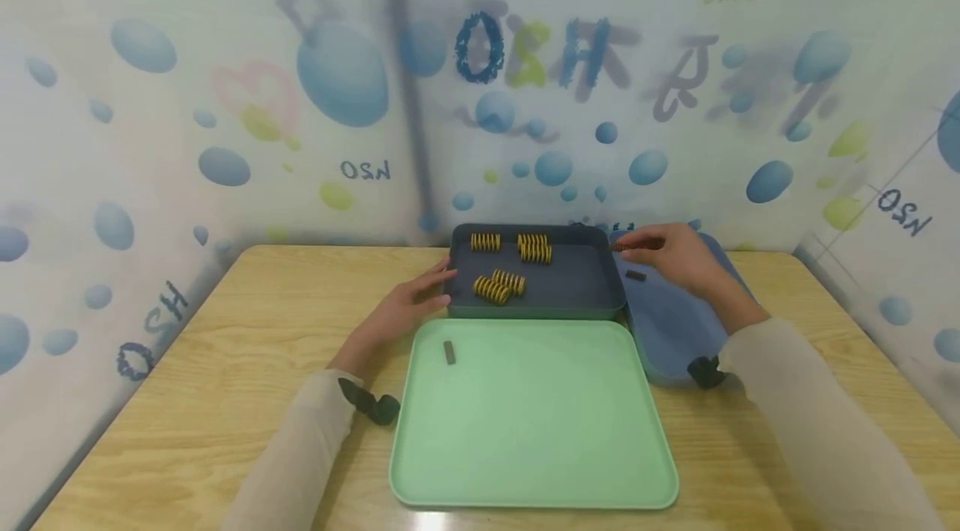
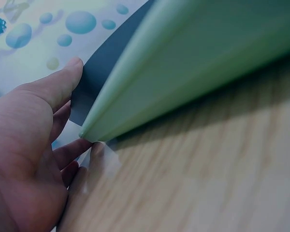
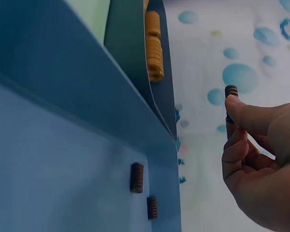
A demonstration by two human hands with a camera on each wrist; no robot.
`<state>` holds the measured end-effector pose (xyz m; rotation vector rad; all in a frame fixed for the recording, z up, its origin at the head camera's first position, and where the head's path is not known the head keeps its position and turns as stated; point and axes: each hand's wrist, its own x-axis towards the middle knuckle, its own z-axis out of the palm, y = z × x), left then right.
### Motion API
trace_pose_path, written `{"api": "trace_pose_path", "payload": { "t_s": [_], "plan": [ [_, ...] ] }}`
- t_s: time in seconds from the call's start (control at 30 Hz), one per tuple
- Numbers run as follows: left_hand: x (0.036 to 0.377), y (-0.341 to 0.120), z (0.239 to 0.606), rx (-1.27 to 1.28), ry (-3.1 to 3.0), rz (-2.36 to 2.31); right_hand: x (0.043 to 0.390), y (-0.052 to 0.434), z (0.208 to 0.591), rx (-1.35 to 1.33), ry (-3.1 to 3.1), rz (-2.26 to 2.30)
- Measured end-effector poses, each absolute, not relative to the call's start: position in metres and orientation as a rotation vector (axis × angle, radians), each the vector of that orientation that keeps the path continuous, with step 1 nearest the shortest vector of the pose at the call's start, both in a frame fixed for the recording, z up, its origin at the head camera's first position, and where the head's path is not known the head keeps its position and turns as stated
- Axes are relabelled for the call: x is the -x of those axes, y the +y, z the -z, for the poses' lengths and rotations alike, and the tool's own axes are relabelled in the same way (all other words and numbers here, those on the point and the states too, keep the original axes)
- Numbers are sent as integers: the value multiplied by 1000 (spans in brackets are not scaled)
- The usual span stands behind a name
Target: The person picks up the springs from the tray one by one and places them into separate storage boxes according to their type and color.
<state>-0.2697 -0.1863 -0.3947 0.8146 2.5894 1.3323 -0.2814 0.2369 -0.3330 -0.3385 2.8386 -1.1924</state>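
Note:
Between thumb and fingertips my right hand [image 1: 675, 257] pinches a small brown coil spring [image 3: 231, 91], held above the far part of the blue tray [image 3: 53, 159]. Two more brown springs lie in that tray: one spring [image 3: 137, 178] and, beside it, another spring [image 3: 152, 208]. My left hand [image 1: 405, 308] is at the left wall of the dark grey tray [image 1: 577, 281], fingers extended; its thumb touches that tray in the left wrist view. Several yellow springs [image 1: 492, 290] lie on their sides in the dark tray, in loose groups.
A light green tray [image 1: 532, 423] stands nearest me, with a small grey-brown piece [image 1: 449, 353] near its far left corner; its kind is unclear. The trays share a wooden table [image 1: 225, 398]. Behind it rises a patterned wall covering [image 1: 345, 72].

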Motion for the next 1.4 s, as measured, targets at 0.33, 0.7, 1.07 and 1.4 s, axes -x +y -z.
{"api": "trace_pose_path", "payload": {
  "t_s": [0.33, 0.7, 1.07, 1.4],
  "plan": [
    [270, -186, 395, -817, 2600, -1330, 294, 255, 344, 254, 2897, 1127],
    [268, -185, 394, -824, 2589, -1350, 313, 267, 363, 160, 2903, 1018],
    [269, -184, 391, -816, 2580, -1347, 321, 273, 380, 99, 2934, 921],
    [293, -194, 429, -802, 2608, -1366, 323, 277, 390, 54, 2938, 900]
  ]
}}
